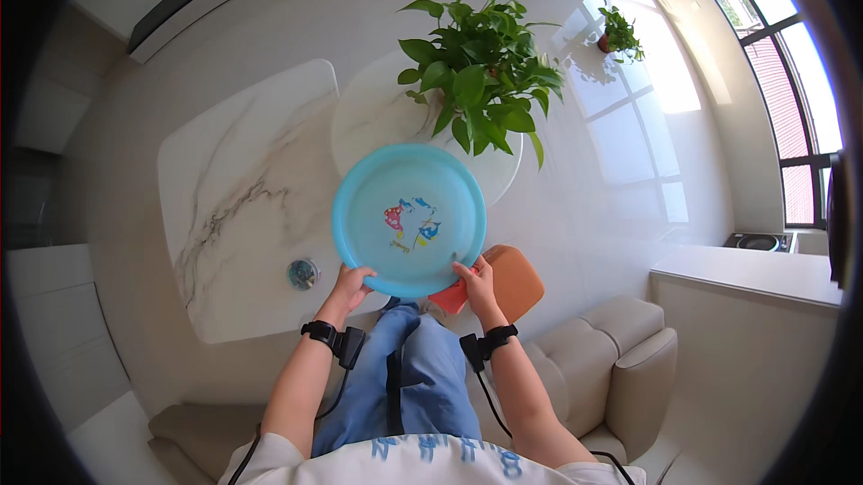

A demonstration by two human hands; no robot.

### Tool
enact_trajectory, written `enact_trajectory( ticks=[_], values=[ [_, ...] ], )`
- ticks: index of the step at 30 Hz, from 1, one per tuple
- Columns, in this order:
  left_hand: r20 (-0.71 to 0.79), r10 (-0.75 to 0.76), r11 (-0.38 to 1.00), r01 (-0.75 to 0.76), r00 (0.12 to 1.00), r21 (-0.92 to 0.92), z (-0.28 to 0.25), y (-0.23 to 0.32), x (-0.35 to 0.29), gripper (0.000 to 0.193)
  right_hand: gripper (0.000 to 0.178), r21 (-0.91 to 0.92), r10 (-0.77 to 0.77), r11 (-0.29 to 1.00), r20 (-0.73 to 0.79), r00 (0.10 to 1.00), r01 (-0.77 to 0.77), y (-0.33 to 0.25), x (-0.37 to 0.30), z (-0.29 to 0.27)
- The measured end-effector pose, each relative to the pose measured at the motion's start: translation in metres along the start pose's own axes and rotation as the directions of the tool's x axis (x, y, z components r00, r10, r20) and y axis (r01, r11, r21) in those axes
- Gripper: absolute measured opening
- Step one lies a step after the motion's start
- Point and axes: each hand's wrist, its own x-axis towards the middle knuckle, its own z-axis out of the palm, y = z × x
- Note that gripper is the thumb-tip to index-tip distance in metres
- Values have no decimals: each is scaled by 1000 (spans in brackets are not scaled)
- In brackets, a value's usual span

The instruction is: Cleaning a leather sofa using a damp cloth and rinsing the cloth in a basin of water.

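At the centre of the frame, a round blue basin (409,233) with a cartoon print is held by its near rim, over the edges of the marble table (256,179) and the round table (367,121). The left hand (349,286) grips the rim at lower left, thumb on top; the right hand (478,282) grips it at lower right. A red item (449,299) shows under the rim beside the right hand; whether that hand holds it too cannot be told. The step in hand looks like carrying or positioning the basin. The next move probably calls for both hands lifting evenly, keeping it level and clear of the leafy plant (481,80) at upper centre.
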Motion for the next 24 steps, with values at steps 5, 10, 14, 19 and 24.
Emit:
enact_trajectory(
  ticks=[5, 10, 14, 19, 24],
  values=[
    [-85, 21, 996, -29, 996, -89, 5, 18, 37, 40, 30, -20, 80, 997, 45, 996, -79, -9, 74, 17],
    [-76, 18, 990, -28, 997, -139, 5, 26, 74, 49, 30, -67, 43, 997, 140, 989, -34, -15, 136, 23],
    [-94, 34, 981, -51, 995, -189, 10, 23, 88, 49, 30, -99, 93, 992, 166, 982, -78, -16, 157, 22],
    [-145, 21, 980, -49, 989, -195, 10, 25, 96, 48, 30, -113, 119, 988, 135, 984, -104, -15, 164, 28],
    [-189, -14, 965, -36, 982, -259, 17, 17, 98, 45, 30, -363, 96, 929, 58, 994, -69, -22, 155, 23]
  ],
)
